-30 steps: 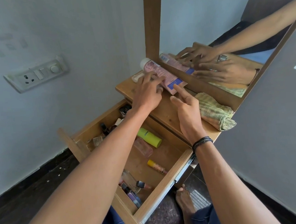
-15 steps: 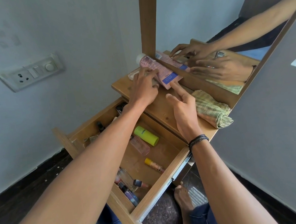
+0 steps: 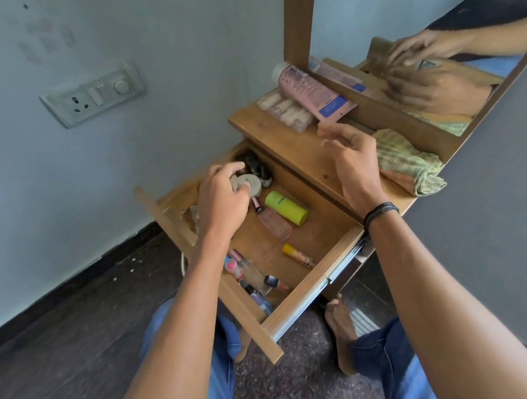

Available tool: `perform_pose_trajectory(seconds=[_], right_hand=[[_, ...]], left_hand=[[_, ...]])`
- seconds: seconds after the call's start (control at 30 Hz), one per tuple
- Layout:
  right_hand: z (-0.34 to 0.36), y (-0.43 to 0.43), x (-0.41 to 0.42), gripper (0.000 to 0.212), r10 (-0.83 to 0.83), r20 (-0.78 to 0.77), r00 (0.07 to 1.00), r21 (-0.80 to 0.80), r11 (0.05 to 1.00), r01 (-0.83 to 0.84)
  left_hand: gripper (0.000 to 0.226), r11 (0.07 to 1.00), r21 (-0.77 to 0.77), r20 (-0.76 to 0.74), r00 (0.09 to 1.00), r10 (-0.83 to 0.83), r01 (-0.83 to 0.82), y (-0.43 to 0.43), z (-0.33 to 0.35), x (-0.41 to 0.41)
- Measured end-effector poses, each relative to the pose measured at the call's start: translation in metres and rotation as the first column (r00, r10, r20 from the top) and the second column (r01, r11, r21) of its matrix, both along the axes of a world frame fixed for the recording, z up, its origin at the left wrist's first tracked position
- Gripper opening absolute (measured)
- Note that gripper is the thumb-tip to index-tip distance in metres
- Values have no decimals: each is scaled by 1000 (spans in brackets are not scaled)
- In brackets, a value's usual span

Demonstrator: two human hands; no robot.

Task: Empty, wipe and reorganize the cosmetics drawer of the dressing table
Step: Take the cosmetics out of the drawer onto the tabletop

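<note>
Half the white round jar (image 3: 252, 185) hides under the gripping left hand (image 3: 220, 201).

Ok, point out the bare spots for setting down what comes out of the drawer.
Bare tabletop lies between the clear pack and the cloth, under the right hand. The back corner by the pink tube is crowded.

We see a home's dressing corner: a wooden desk (image 3: 300, 163) backed by a framed mirror (image 3: 381, 1), its open drawer (image 3: 301, 303) strewn with cosmetics (image 3: 285, 207), beside a painted wall (image 3: 179, 78) carrying a switch plate (image 3: 93, 95).
</note>
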State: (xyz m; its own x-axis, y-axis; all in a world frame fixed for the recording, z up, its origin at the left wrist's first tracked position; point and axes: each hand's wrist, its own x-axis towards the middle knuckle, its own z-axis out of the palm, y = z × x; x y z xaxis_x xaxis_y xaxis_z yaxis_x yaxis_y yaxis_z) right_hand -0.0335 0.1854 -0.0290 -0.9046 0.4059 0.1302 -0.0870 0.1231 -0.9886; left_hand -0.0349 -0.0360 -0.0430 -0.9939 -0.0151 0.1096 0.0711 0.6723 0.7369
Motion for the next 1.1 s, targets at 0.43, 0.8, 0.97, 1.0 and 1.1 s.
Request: perform_pose_trajectory(seconds=[0.43,0.8,0.97,1.0,1.1], right_hand=[[6,-15,12,26,54,-30,998,218,975,-46],[-51,-97,-5,33,212,228,950,889,353,-292],[-57,-114,-35,35,176,309,935,901,259,-347],[-57,-117,-39,33,164,324,932,900,250,-357],[-59,-125,-50,30,113,423,899,881,182,-437]], left_hand=[[42,996,-91,88,996,21,-13,-24,-26,9],[58,995,-43,90,992,91,-87,-24,-27,8],[68,995,-74,114,990,81,-73,-24,-28,5],[69,995,-75,118,990,79,-70,-24,-29,4],[72,994,-78,124,989,81,-72,-24,-31,3]])
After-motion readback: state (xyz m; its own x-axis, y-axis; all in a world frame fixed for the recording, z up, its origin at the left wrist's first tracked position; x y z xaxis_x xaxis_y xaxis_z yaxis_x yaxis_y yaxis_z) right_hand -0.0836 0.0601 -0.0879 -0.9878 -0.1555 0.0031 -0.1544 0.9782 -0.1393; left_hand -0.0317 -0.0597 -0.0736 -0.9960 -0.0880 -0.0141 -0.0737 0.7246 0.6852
